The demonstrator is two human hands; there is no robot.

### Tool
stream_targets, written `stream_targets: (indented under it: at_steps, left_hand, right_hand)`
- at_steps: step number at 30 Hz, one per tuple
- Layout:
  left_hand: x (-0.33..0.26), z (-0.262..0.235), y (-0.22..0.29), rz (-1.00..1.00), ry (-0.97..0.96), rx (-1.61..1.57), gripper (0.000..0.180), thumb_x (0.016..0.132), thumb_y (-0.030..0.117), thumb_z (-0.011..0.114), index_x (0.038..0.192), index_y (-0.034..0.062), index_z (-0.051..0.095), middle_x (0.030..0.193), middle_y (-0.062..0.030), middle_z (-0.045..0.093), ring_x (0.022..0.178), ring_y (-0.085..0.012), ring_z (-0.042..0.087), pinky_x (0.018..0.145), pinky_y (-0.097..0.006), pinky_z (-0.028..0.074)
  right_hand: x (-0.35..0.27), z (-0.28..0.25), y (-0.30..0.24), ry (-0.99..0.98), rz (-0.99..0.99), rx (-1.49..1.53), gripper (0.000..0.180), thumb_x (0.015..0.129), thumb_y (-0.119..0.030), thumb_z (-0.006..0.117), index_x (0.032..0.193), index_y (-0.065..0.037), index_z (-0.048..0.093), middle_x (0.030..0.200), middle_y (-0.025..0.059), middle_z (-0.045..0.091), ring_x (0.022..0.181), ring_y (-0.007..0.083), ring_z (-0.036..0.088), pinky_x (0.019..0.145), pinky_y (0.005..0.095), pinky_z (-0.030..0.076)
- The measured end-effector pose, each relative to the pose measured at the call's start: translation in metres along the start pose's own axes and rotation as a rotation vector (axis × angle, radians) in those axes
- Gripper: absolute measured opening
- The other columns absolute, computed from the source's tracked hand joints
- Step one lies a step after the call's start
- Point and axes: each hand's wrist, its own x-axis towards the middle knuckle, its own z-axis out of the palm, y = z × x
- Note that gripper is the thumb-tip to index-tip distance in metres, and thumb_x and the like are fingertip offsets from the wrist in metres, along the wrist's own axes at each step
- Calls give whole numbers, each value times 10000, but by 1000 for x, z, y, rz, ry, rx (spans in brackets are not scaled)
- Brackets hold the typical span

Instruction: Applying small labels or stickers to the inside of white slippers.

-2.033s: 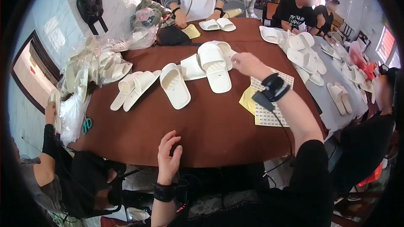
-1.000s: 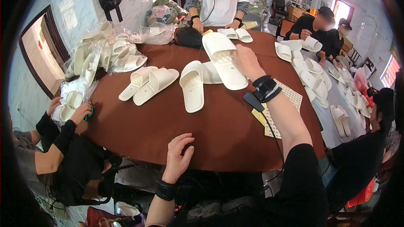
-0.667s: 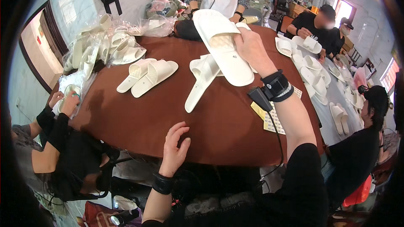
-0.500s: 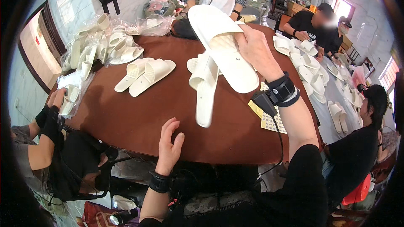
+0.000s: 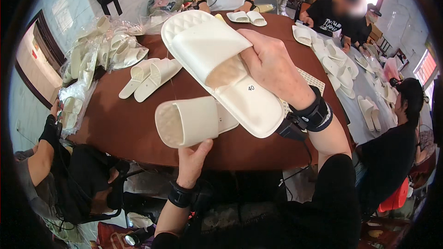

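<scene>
Slipper (image 5: 210, 48) tilts above counter (image 5: 115, 127), our right hand (image 5: 277, 69) closed round its side; left hand (image 5: 191, 162) pinches second slipper (image 5: 199, 121) by near edge. We judge step as handling both together; next move calls for firm grips.

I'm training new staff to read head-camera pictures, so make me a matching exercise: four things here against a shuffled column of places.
Things:
1. Right hand
2. Left hand
3. Bagged slippers
4. Label sheet

Places:
A. Along the far left edge of the brown table
B. At the near edge of the lower slipper
C. Partly hidden behind the other hand and its wristband
D. Gripping the side of the raised slipper

Pairs: 1-D, 2-B, 3-A, 4-C
</scene>
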Motion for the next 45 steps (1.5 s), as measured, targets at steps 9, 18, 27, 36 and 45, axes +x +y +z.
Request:
stream_targets:
  at_steps: [9, 18, 27, 36, 45]
  left_hand:
    - [18, 0, 17, -49, 132, -260, 540, 1002, 88, 500, 1479, -37, 279, 1310, -153, 563, 1151, -192, 582, 942, -336, 494]
    - [13, -10, 10, -64, 35, 237, 518, 1018, 129, 478, 1482, -20, 304, 1335, -212, 541, 1131, -225, 594, 912, -332, 512]
    - [-28, -14, 27, 26, -40, 474, 599, 973, 77, 566, 1503, 23, 291, 1286, -177, 559, 997, -177, 624, 817, -299, 531]
    - [-15, -18, 15, -153, 51, 180, 528, 917, -80, 487, 1430, -41, 368, 1242, -160, 626, 1096, -175, 615, 955, -309, 480]
    - [17, -2, -9, -85, 32, 149, 470, 978, 16, 527, 1414, -53, 365, 1242, -152, 616, 1103, -175, 598, 956, -308, 478]
  right_hand:
    - [-31, 1, 23, -21, 34, -97, 161, 892, -87, 534, 985, 30, 594, 863, 261, 632, 841, 455, 622, 749, 514, 494]
    - [-106, 28, 87, -389, 385, -471, 258, 914, -89, 471, 1144, 26, 482, 903, 305, 621, 875, 465, 617, 764, 543, 489]
    - [-127, 29, 81, -481, 333, -483, 228, 918, -56, 443, 1125, 36, 464, 850, 290, 622, 780, 456, 638, 684, 520, 514]
    - [-126, 39, 80, -466, 325, -324, 255, 902, -51, 488, 1147, 14, 454, 844, 286, 614, 790, 458, 624, 693, 529, 495]
    - [-119, 46, 98, -446, 415, -282, 261, 903, -70, 508, 1142, 17, 449, 884, 286, 616, 869, 448, 611, 766, 528, 477]
